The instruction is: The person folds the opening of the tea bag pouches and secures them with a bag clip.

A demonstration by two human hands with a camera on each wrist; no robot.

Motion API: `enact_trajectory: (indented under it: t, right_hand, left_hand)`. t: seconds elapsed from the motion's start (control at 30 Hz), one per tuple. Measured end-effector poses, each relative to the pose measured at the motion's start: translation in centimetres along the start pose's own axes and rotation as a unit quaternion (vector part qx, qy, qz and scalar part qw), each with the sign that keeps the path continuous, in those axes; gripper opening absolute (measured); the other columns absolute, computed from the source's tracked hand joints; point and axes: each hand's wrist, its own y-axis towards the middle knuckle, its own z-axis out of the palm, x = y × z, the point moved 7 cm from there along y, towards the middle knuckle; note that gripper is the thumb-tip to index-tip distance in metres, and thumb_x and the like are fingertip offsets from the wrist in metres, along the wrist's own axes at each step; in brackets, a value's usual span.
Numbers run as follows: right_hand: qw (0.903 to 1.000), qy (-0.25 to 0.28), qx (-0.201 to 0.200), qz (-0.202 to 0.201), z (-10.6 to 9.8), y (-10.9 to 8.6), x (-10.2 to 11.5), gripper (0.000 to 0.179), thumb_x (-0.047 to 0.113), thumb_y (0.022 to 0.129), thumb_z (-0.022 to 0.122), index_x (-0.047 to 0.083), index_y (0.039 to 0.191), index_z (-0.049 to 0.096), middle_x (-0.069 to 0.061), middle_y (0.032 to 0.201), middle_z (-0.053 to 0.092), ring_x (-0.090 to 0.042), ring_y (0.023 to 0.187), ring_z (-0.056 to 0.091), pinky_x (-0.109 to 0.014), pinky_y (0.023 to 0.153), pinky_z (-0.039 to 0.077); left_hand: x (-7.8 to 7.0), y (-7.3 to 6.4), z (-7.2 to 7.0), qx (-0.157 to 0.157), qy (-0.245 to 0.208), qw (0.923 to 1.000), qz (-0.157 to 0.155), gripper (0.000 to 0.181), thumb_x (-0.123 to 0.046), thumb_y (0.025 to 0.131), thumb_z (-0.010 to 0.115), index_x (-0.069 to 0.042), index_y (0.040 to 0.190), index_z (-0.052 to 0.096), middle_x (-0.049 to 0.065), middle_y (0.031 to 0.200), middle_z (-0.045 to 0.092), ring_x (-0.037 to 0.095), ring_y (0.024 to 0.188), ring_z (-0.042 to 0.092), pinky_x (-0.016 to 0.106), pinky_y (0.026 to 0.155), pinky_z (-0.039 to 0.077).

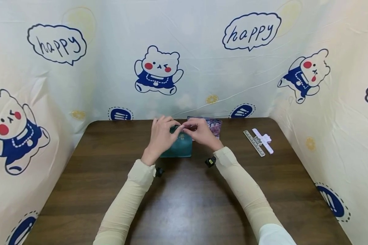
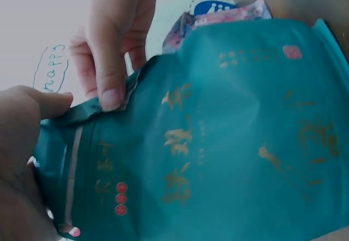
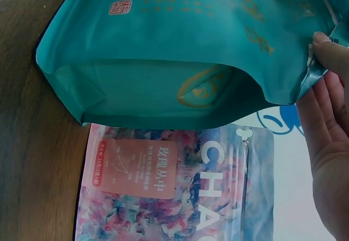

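A teal tea pouch (image 1: pixel 180 149) with gold lettering stands on the table, its top end between my two hands. My left hand (image 1: pixel 163 133) holds the top at its left side; in the left wrist view, that hand's thumb (image 2: pixel 52 103) lies along the pouch's top end. With thumb and fingers, my right hand (image 1: pixel 200 132) pinches the folded top corner at the other side. The right wrist view shows the right thumb (image 3: pixel 330 53) on this crumpled edge, and the pouch's gusseted base (image 3: pixel 142 91). Both hands are close together in the head view.
Behind the teal pouch is a pink and purple patterned pouch (image 1: pixel 215 128), partly hidden by it and my right hand. To the right lie a grey sealing clip (image 1: pixel 254 143) and a white one (image 1: pixel 265 141). Printed cloth (image 1: pixel 202 75) surrounds the brown table (image 1: pixel 184 204) at the back and sides.
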Motion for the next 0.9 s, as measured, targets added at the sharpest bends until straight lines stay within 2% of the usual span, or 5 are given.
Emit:
enact_trajectory:
  t: [0.2, 0.4, 0.53, 0.67, 0.9]
  right_hand:
    - [0.9999, 0.011, -0.002, -0.010, -0.3, -0.1, 2.9, 0.019, -0.010, 0.088, 0.072, -0.007, 0.106, 0.077, -0.020, 0.088, 0.070, -0.031, 0.074, 0.068, -0.050, 0.071, 0.060]
    - [0.9999, 0.000, 0.003, -0.015, -0.2, 0.0, 3.0, 0.019, -0.009, 0.088, 0.072, -0.006, 0.106, 0.077, -0.018, 0.089, 0.069, -0.027, 0.073, 0.067, -0.044, 0.072, 0.061]
    - [0.9999, -0.001, -0.004, -0.012, -0.4, -0.1, 2.6, 0.018, -0.009, 0.088, 0.072, -0.006, 0.105, 0.077, -0.019, 0.089, 0.069, -0.030, 0.073, 0.068, -0.047, 0.071, 0.060]
    - [0.9999, -0.002, -0.005, -0.011, -0.2, -0.1, 1.1, 0.017, -0.007, 0.088, 0.073, -0.007, 0.105, 0.077, -0.019, 0.088, 0.069, -0.030, 0.072, 0.068, -0.045, 0.071, 0.061]
    - [1.0000, -0.005, 0.003, -0.002, -0.1, -0.3, -1.0, 0.015, 0.000, 0.090, 0.075, 0.002, 0.104, 0.079, -0.010, 0.089, 0.070, -0.017, 0.074, 0.067, -0.031, 0.072, 0.060]
  left_hand:
    - [0.2, 0.2, 0.0, 0.012, -0.003, 0.9998, -0.014, 0.022, -0.028, 0.096, 0.072, -0.008, 0.094, 0.081, 0.006, 0.087, 0.071, 0.026, 0.080, 0.055, 0.045, 0.079, 0.035]
    - [0.5, 0.2, -0.1, 0.038, -0.014, 0.9990, -0.016, 0.024, -0.029, 0.098, 0.070, -0.008, 0.099, 0.081, 0.006, 0.090, 0.071, 0.026, 0.083, 0.056, 0.044, 0.079, 0.036]
    - [0.5, 0.2, -0.2, 0.048, -0.034, 0.9982, -0.009, 0.024, -0.030, 0.099, 0.067, -0.009, 0.103, 0.079, 0.007, 0.098, 0.073, 0.027, 0.091, 0.059, 0.045, 0.082, 0.038]
    - [0.4, 0.2, -0.3, 0.021, -0.031, 0.9993, -0.009, 0.025, -0.031, 0.100, 0.066, -0.008, 0.097, 0.077, 0.008, 0.095, 0.075, 0.027, 0.090, 0.060, 0.046, 0.081, 0.040]
    - [0.0, 0.2, -0.3, -0.031, -0.016, 0.9993, -0.016, 0.029, -0.030, 0.101, 0.064, -0.005, 0.093, 0.078, 0.009, 0.089, 0.075, 0.028, 0.085, 0.061, 0.047, 0.081, 0.040]
